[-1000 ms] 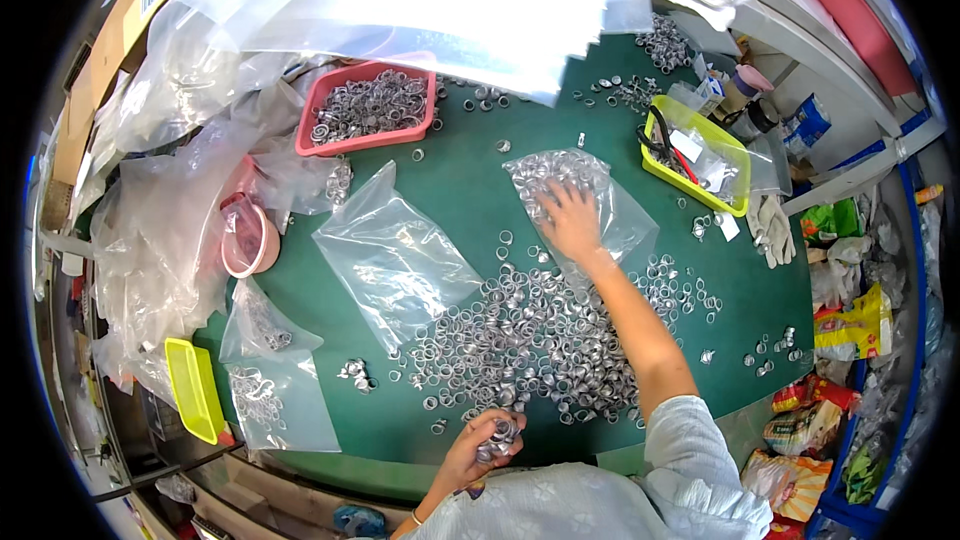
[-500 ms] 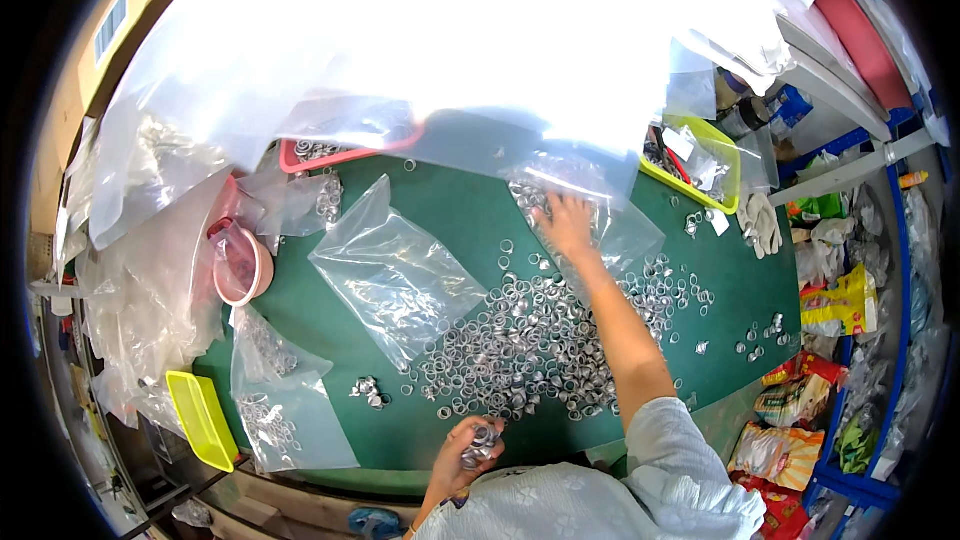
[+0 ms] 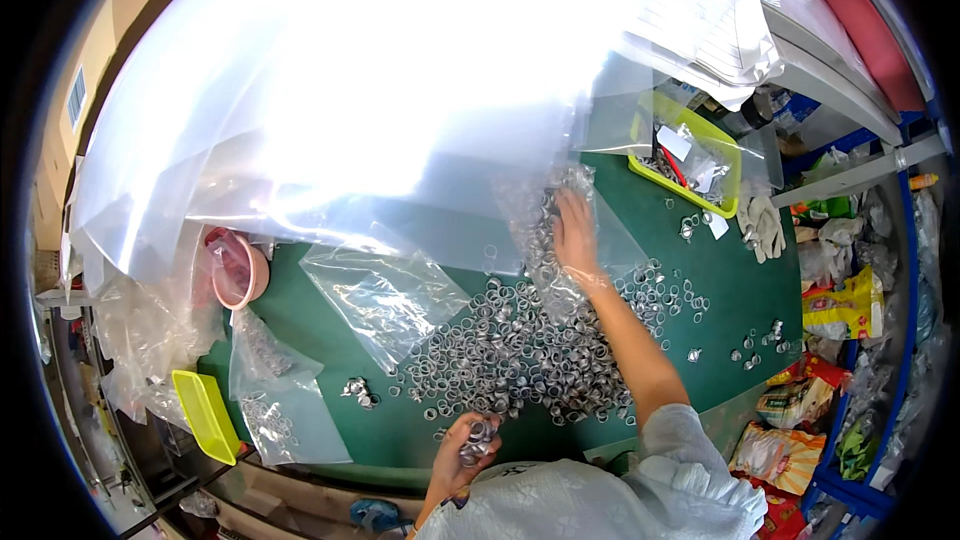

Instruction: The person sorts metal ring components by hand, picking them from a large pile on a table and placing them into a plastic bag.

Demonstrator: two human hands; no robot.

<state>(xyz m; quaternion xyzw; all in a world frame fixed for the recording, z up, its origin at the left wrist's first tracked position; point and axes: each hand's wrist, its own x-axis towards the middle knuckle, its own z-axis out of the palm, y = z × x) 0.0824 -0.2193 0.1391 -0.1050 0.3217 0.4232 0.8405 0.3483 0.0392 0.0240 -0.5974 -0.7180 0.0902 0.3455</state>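
Note:
Close to my body at the table's front edge, my left hand is closed around several small metal rings. Farther out, my right hand grips a clear plastic bag that holds more silvery rings; its fingertips partly disappear in the film. The bag's lower end hangs over a wide pile of loose metal rings spread on the green tabletop. Left of the pile lies a flat clear plastic bag. A small cluster of metal pieces sits apart from the heap.
A large clear plastic sheet hangs over the table's far side, glaring white. At the left are a pink bucket, a yellow tray and a bag of rings. Right: a yellow-green basket, gloves and blue shelving.
My right hand has drawn the bag of rings up and turned it, its lower end now over the pile. The hanging sheet dips lower over the table. My left hand stays put.

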